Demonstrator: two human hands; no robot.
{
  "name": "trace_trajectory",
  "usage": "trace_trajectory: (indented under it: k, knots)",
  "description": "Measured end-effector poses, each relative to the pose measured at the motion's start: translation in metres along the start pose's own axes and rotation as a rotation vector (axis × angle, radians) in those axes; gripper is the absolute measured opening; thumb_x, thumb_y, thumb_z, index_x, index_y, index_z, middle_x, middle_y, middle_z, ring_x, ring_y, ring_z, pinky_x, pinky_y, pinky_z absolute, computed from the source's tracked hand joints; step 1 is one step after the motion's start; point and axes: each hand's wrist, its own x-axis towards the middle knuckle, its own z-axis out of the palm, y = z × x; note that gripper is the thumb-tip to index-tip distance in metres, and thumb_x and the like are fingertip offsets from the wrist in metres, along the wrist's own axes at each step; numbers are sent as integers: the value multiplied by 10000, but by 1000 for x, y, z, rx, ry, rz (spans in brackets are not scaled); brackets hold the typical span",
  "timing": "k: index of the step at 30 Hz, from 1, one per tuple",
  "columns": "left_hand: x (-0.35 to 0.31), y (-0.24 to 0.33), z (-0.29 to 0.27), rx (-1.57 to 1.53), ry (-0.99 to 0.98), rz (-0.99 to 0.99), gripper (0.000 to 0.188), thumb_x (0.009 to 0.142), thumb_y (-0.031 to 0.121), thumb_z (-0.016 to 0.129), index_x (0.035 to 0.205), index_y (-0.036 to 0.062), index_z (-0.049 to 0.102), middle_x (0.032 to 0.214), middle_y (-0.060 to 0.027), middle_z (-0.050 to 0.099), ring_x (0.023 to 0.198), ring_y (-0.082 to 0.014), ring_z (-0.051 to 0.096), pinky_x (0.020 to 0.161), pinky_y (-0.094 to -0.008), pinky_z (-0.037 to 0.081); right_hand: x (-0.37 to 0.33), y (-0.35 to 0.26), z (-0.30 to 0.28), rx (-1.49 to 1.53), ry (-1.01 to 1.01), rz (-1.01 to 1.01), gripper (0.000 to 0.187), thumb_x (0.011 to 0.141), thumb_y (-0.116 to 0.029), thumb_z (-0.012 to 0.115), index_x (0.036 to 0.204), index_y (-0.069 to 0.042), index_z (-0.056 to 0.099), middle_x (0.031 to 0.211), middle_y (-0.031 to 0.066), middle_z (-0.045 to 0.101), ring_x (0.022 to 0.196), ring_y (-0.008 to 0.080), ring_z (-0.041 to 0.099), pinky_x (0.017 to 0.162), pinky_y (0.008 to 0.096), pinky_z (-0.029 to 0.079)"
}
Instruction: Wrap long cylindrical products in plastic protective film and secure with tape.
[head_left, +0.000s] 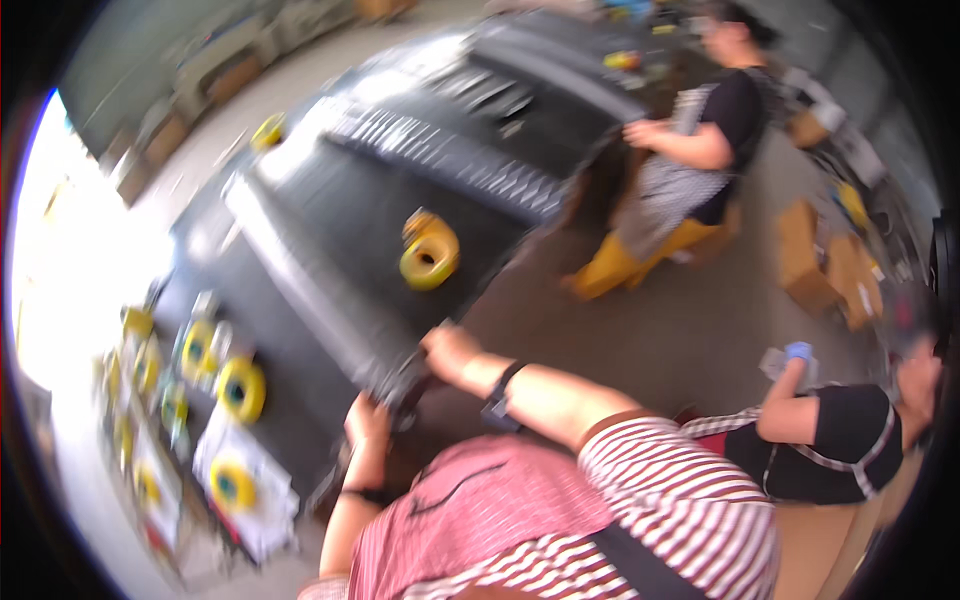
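Note:
The picture is blurred by motion. A large black sheet (330, 230) lies over a long work table. My left hand (366, 418) grips its near corner from below. My right hand (450, 348), with a black band on the wrist, closes on the same edge just to the right. A yellow roll of tape (430, 255) lies on the sheet beyond my hands. My red-and-white striped shirt fills the lower middle.
More yellow rolls (240, 388) lie on white packets at the lower left. A person in an apron and yellow trousers (690, 150) holds the sheet's far right side. Another person (830, 440) crouches at the right with a blue-gloved hand. Cardboard boxes (805, 255) stand on the floor.

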Motion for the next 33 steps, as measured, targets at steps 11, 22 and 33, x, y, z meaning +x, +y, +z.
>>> trace_trajectory:
  k: [11, 22, 33]
  knots:
    - [-6, -9, 17, -210, 26, 10, 228, 755, 158, 646, 907, -3, 700, 844, -227, 685, 811, -360, 682, 737, -412, 520, -3, 60, 28, 637, -174, 140, 303, 909, -96, 603, 1189, 14, 642, 1087, 146, 709, 1001, 230, 675, 890, 304, 505]
    - [-9, -19, 30, -313, 66, 27, 307, 768, 242, 722, 882, -40, 685, 794, -228, 680, 746, -336, 681, 688, -391, 504, 3, 30, 17, 756, -309, 241, 276, 957, -133, 573, 1167, 23, 660, 1030, 72, 709, 910, 133, 642, 811, 267, 502]
    - [-36, -12, 32, -674, -310, -376, 150, 881, 64, 573, 975, -1, 672, 806, -96, 701, 647, -192, 682, 579, -308, 570, -19, 35, 29, 434, -121, 53, 272, 931, -181, 539, 1100, 8, 638, 1040, 219, 682, 1013, 343, 660, 882, 371, 502]
